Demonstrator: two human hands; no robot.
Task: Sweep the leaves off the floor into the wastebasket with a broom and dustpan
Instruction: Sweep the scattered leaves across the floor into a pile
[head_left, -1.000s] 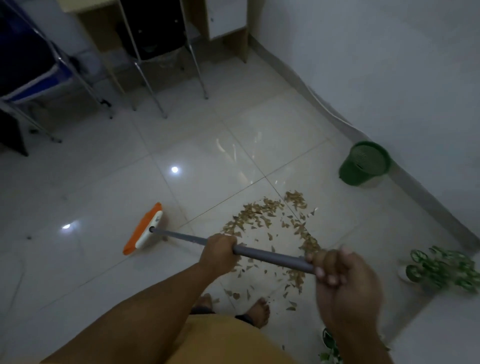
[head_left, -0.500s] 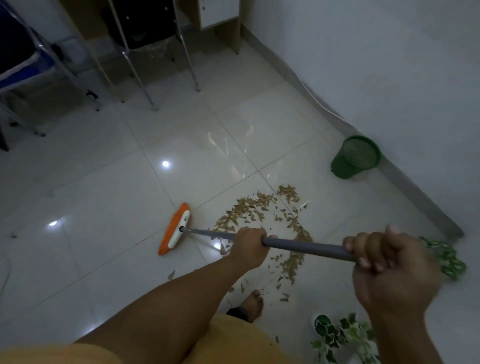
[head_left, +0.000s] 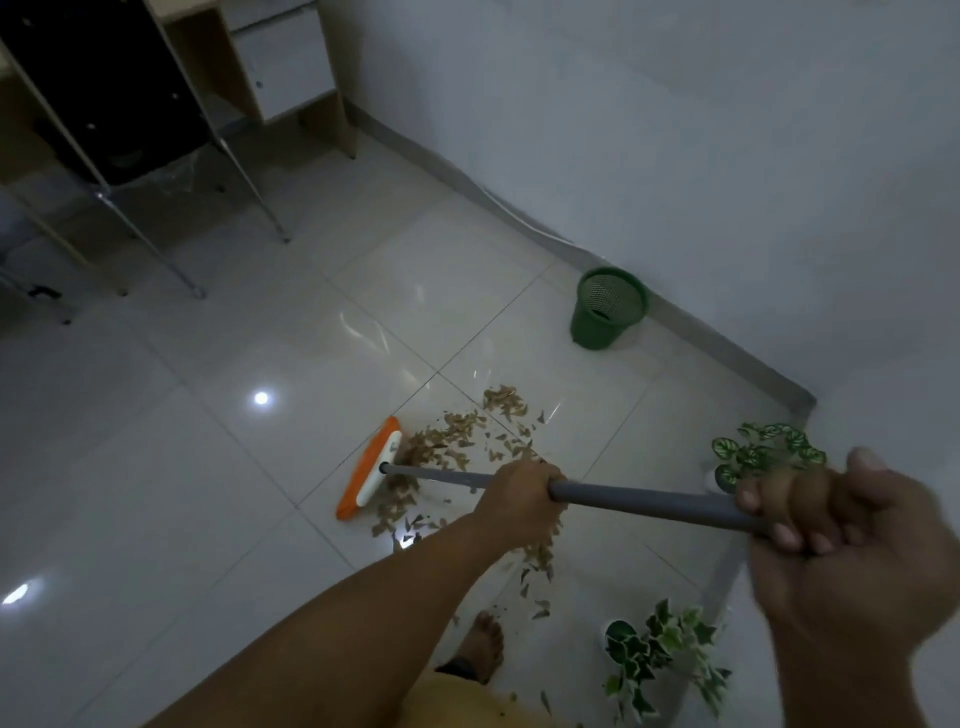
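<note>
Broom (head_left: 370, 475): orange head now against the left edge of the leaves (head_left: 467, 457) at frame centre, having moved right from bare floor. Left hand (head_left: 522, 496) grips mid-handle; right hand (head_left: 831, 525) grips the handle end. Wastebasket (head_left: 605, 306): upper right, by the wall.

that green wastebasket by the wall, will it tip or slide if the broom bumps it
Probably both. The green wastebasket has mesh walls and looks empty, so it is likely light. It tapers to a narrow base, so a high bump could tip it. The glossy tile floor would likely let it slide.
</note>
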